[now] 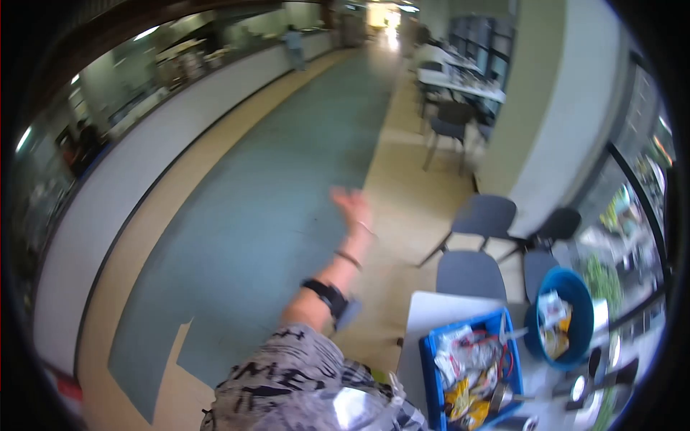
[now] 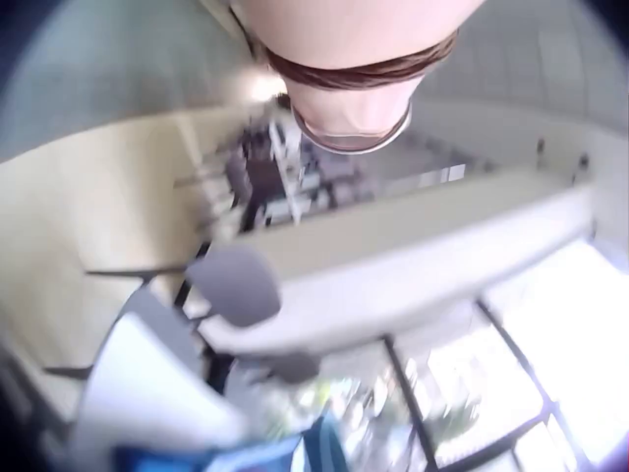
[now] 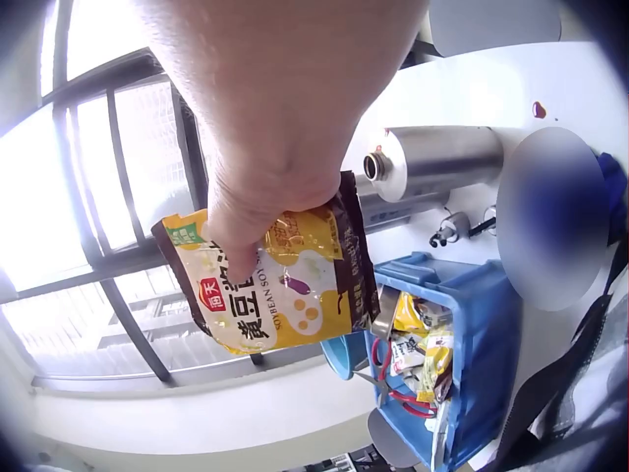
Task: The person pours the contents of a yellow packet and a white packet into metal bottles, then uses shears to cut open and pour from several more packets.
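My left hand (image 1: 352, 208) reaches forward above the floor in the head view, blurred, with loose fingers and nothing seen in it. A brown band (image 2: 364, 75) and a thin bangle circle that wrist; the hand itself is hidden in the left wrist view. Between thumb and fingers my right hand (image 3: 270, 182) pinches a yellow and brown soybean sauce packet (image 3: 314, 300), held up before the windows. That hand is outside the head view. Below the packet, a blue crate (image 3: 482, 344) holds several packets and red-handled scissors (image 3: 408, 401).
The crate stands on a white table (image 1: 424, 305). Beside it is a blue bucket (image 1: 533, 339) with packets inside. Metal bottles (image 3: 452, 162) lie on the tabletop. Grey chairs (image 1: 471, 273) surround the table's far end, near a pillar (image 1: 575, 108). A long counter (image 1: 165, 129) lines the left.
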The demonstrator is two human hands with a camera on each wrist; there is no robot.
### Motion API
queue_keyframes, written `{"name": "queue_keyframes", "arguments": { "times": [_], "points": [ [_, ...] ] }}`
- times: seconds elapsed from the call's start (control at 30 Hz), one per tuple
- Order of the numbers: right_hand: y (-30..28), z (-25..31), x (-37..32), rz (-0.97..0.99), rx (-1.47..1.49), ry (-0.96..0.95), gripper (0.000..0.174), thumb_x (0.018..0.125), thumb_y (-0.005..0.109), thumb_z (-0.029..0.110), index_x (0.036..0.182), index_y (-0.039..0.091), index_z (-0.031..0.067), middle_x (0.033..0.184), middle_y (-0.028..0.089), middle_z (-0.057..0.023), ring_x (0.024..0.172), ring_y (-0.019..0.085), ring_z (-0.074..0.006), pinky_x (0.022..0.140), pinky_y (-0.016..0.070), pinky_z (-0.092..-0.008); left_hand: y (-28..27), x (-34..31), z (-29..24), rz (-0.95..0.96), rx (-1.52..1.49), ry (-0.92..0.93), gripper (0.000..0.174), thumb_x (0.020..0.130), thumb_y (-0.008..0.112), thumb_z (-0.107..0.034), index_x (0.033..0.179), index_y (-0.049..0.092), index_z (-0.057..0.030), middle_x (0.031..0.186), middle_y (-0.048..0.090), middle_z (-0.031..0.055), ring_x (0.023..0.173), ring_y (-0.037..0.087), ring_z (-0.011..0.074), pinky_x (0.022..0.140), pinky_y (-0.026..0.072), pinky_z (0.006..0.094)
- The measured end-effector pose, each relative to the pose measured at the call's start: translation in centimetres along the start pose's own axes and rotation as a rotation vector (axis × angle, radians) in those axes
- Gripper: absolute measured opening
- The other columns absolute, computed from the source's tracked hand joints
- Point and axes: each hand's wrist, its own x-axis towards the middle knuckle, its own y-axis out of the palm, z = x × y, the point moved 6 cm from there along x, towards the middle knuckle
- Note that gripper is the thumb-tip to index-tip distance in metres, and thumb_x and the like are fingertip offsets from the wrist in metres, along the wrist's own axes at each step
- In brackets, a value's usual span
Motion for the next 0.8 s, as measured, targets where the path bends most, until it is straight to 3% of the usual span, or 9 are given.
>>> {"name": "queue_keyframes", "arguments": {
  "times": [0.03,0.13,0.27,0.33,0.4,0.5,0.63,0.7,0.8],
  "points": [
    [-2.9,0.2,-2.0,-0.062,-0.059,0.032,0.038,0.085,0.053,0.024,0.116,0.048,0.0024,0.111,0.051,-0.0088,0.098,0.052,-0.0181,0.08,0.0433,-0.0302,0.5,0.6,-4.4,-0.126,0.081,-0.108,0.006,0.083,0.044,-0.011,0.086,0.038,-0.0117,0.073,0.039,-0.0005,0.062,0.04,0.0089,0.052,0.0377,0.0218],
    [-13.8,2.5,-11.7,-0.322,-0.287,0.165,0.038,0.085,0.053,0.024,0.116,0.047,0.0023,0.112,0.051,-0.0091,0.099,0.052,-0.0183,0.08,0.0433,-0.0303,1.5,0.3,-7.1,0.124,0.458,0.35,0.018,0.078,0.049,-0.007,0.095,0.046,-0.0064,0.074,0.046,-0.0005,0.063,0.043,0.0103,0.056,0.0401,0.0233],
    [-21.6,12.2,-30.1,-0.724,-0.637,0.421,0.039,0.086,0.053,0.024,0.117,0.046,0.0022,0.113,0.05,-0.0094,0.099,0.052,-0.0186,0.08,0.0433,-0.0304,-1.1,-9.4,6.0,0.877,1.05,0.202,0.028,0.081,0.057,-0.02,0.1,0.052,-0.0009,0.092,0.055,0.0077,0.08,0.053,0.0162,0.073,0.0439,0.0271],
    [-21.0,13.7,-29.9,-0.976,0.01,0.525,0.03,0.086,0.053,0.018,0.111,0.051,0.0008,0.105,0.054,-0.0078,0.095,0.052,-0.0178,0.079,0.0429,-0.0315,-1.9,-15.0,11.8,1.163,1.186,0.021,0.033,0.081,0.058,-0.025,0.101,0.053,0.0006,0.097,0.056,0.0109,0.086,0.055,0.0196,0.078,0.0436,0.0297],
    [-21.4,14.4,-30.8,-0.987,-0.078,0.476,0.029,0.085,0.054,0.018,0.109,0.052,0.0011,0.104,0.055,-0.0064,0.094,0.051,-0.0146,0.079,0.0421,-0.0293,-1.4,-22.1,15.4,1.463,1.314,0.319,0.043,0.08,0.06,-0.03,0.108,0.05,0.0013,0.102,0.054,0.0177,0.095,0.052,0.0282,0.084,0.0408,0.036],
    [-21.6,16.8,-31.2,-1.092,-0.199,0.427,0.024,0.082,0.057,0.009,0.105,0.055,0.0,0.101,0.057,-0.0059,0.092,0.052,-0.0132,0.082,0.0401,-0.0275,0.0,-27.7,19.8,1.757,1.262,0.337,0.058,0.079,0.06,-0.037,0.117,0.043,0.0031,0.109,0.05,0.0234,0.103,0.047,0.0345,0.089,0.0377,0.0392],
    [-22.0,17.2,-32.9,-1.138,-0.26,0.541,0.019,0.081,0.059,0.006,0.098,0.06,-0.0009,0.094,0.06,-0.0044,0.085,0.055,-0.0112,0.077,0.0429,-0.0254,-1.1,-31.3,24.8,1.9,1.348,-0.041,0.058,0.079,0.06,-0.038,0.116,0.044,0.0041,0.112,0.05,0.0234,0.103,0.049,0.0335,0.088,0.0384,0.0383],
    [-22.1,16.0,-33.3,-1.114,-0.22,0.6,0.017,0.08,0.06,0.005,0.096,0.061,-0.0009,0.092,0.061,-0.0037,0.083,0.055,-0.0106,0.075,0.0439,-0.0247,-2.9,-29.5,26.6,1.779,1.411,-0.31,0.053,0.078,0.059,-0.036,0.111,0.049,0.0044,0.108,0.055,0.021,0.096,0.054,0.0297,0.083,0.0416,0.0358],
    [-22.4,14.5,-34.1,-1.104,-0.148,0.627,0.016,0.079,0.061,0.004,0.094,0.063,-0.0011,0.089,0.062,-0.0029,0.08,0.056,-0.0099,0.073,0.045,-0.0239,-2.2,-30.5,24.7,1.782,1.38,-0.422,0.047,0.078,0.059,-0.032,0.107,0.053,0.0039,0.1,0.059,0.0174,0.089,0.057,0.0255,0.078,0.0439,0.0332]
  ]
}}
